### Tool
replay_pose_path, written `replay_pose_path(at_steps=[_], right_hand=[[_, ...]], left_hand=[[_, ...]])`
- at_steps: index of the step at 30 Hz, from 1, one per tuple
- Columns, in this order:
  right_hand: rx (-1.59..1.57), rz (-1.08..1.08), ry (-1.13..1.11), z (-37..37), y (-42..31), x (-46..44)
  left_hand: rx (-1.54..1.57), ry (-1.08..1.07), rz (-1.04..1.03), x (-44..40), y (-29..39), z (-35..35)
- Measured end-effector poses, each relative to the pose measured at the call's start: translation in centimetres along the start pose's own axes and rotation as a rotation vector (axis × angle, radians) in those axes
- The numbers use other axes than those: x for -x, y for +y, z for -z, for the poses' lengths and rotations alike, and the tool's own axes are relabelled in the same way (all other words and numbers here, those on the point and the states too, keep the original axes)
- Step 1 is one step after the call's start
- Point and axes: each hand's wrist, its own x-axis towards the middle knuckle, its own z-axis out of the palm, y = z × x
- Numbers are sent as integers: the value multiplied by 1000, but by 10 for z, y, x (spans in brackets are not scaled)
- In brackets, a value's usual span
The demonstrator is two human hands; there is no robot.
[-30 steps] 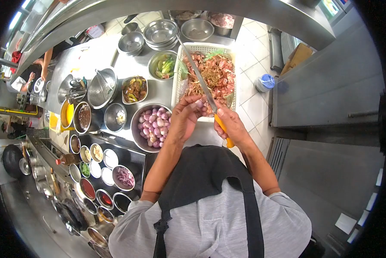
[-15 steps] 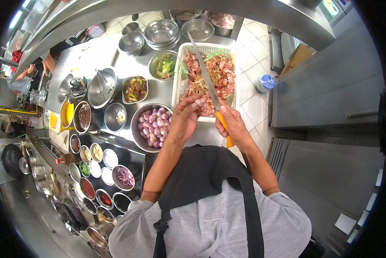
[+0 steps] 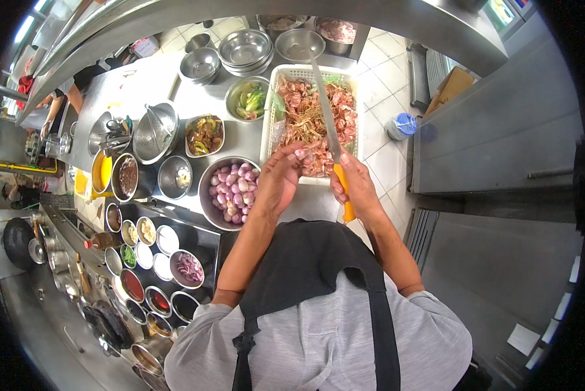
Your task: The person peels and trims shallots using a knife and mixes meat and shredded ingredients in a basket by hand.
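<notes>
Apron (image 3: 299,260) of matte black cloth over a soft grey shirt. Pale papers (image 3: 523,341) at lower right, any writing too small to read. Left hand (image 3: 281,177) with fingers bent together, pinching a small, smooth purple onion (image 3: 301,155) above the near end of the tray (image 3: 268,140), partly covered by fingertips. Right hand (image 3: 359,187) wrapped round the yellow handle of a knife (image 3: 326,117), long narrow steel blade pointing away over the tray, near the onion; cannot tell whether touching. Just beside the left forearm, a round steel bowl (image 3: 206,195) heaped with glossy, rounded onions (image 3: 230,192). Beneath the blade, the tray itself: white, rectangular, slotted along the rim, full of crinkled reddish scraps, wiry brown strands and some green leaves. Left of it, a squarish white dish (image 3: 206,155) of dark, wet-looking food. Along the tray's right side, the counter's edge, then open room over square floor tiles (image 3: 384,85), with a blue-lidded tub (image 3: 405,122) standing near steel doors (image 3: 495,163). Farther off, stacked round steel bowls (image 3: 243,49).
</notes>
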Motion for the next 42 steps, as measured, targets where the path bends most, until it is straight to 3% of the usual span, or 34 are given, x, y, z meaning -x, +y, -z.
replay_pose_path(at_steps=[7,13,25,31,37,42], right_hand=[[40,27,36,2,3,-3],[31,70,66,5,8,-8],[182,-37,189,9,20,-13],[125,121,5,4,16,-8],[308,128,-173,3,8,-2],[494,291,-247,5,16,-5]], left_hand=[[40,-66,-35,1,2,1],[9,5,-3,-6,0,5],[-30,-11,-94,2,1,-3],[-59,-1,-130,7,3,-11],[-135,7,-165,8,-1,-8],[-170,40,-181,9,-1,-9]])
